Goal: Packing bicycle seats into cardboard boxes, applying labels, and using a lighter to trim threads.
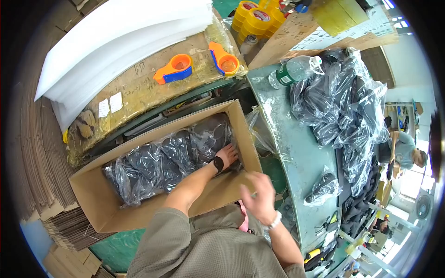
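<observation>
Your left hand [227,155] presses flat, holding nothing, on bagged garments [171,160] at the box's [99,204] right end; right hand [259,194] hovers loosely curled, empty. Box nearly full; a pile [345,111] waits on the table [296,153].

We are seeing an open brown cardboard box [104,194] lying in the middle, filled with clear plastic bags of dark items [162,160]. More such bags [343,106] are piling on the grey table at the right, and two small white labels [110,105] are sticking to the wrapped board behind the box.
</observation>
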Demonstrator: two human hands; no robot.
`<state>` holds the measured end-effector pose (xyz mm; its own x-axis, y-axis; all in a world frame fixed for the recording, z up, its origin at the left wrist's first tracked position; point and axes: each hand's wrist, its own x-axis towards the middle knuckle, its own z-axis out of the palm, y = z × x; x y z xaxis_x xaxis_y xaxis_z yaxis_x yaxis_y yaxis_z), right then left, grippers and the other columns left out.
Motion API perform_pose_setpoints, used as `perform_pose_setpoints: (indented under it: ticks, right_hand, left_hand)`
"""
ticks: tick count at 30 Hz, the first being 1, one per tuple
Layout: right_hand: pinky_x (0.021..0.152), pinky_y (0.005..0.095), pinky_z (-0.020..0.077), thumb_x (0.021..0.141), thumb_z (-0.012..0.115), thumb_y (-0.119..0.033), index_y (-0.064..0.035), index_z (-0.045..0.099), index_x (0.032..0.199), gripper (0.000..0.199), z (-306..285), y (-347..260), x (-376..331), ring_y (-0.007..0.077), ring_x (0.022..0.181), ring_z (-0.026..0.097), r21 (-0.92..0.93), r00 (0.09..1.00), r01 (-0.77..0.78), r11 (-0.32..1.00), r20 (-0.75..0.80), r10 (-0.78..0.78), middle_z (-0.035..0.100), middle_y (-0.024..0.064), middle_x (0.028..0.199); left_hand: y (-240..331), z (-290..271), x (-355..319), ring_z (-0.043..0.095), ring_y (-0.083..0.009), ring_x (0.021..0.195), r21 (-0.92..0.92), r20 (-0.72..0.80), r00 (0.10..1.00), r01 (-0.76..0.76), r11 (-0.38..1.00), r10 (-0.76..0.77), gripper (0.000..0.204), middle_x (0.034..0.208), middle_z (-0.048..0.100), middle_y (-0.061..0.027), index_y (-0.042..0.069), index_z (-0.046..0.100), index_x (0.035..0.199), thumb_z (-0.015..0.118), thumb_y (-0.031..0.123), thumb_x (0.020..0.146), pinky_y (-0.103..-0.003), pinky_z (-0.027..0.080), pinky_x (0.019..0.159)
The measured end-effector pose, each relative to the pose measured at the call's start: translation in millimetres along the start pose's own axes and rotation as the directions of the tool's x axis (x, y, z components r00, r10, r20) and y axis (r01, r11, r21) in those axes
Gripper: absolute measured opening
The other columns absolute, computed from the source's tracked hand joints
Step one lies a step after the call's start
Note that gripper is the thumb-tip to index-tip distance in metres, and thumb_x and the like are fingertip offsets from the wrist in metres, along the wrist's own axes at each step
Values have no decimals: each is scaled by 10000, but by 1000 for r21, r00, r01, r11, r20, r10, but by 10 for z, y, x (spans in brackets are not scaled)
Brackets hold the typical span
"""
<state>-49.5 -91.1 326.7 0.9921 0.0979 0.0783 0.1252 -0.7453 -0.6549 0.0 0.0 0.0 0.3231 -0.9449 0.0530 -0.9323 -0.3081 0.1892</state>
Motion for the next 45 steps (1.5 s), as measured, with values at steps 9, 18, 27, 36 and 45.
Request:
perform_pose_setpoints:
  ticks: [9, 18, 27, 36, 45]
  right_hand:
    - [946, 462, 472, 724, 728, -288, 86, 535, 1137, 590, 1547, 1278, 800, 427, 1092, 575, -275, 674, -538, 797, 427, 603, 576, 309, 1166]
    - [1113, 402, 305, 689, 790, -390, 62, 275, 1418, 1001, 2354, 2177, 440, 400, 1336, 343, -48, 871, -370, 928, 329, 365, 359, 298, 1434]
    - [934, 424, 438, 701, 791, -386, 67, 343, 1363, 919, 2793, 2503, 245, 395, 1123, 537, -128, 825, -483, 866, 266, 499, 545, 270, 1238]
    - [774, 464, 488, 793, 661, -483, 58, 682, 871, 547, 2704, 2632, 227, 382, 837, 636, -368, 663, -525, 767, 388, 640, 670, 237, 860]
    - [783, 457, 487, 801, 660, -463, 52, 684, 878, 521, 2814, 2839, 26, 372, 848, 638, -276, 704, -513, 813, 406, 583, 674, 233, 866]
  left_hand:
    - [-69, -1328, -1289, 506, -330, 1116, -508, -32, 730, 577, 640, -683, 354, 1142, 566, -147, 25, 610, 1047, 632, 163, 722, -457, 428, 960]
    - [-427, -1181, -3951, 529, -346, 1076, 93, 28, -233, 969, -229, -972, 566, 1111, 580, -204, -40, 535, 1101, 636, 424, 793, -454, 435, 924]
    - [-637, -549, -5822, 357, -405, 1333, -258, 246, -564, 746, -614, -789, 1180, 1422, 376, -285, -54, 187, 1454, 834, 446, 603, -398, 326, 1106]
    - [-699, -656, -5217, 491, -405, 1090, -86, -78, -494, 869, -487, -866, 696, 1137, 525, -226, -24, 474, 1123, 790, 385, 657, -467, 411, 942]
    - [-798, -1056, -4448, 490, -375, 1115, 12, -426, -235, 964, -265, -874, 538, 1155, 530, -217, 1, 512, 1102, 771, 258, 706, -450, 403, 954]
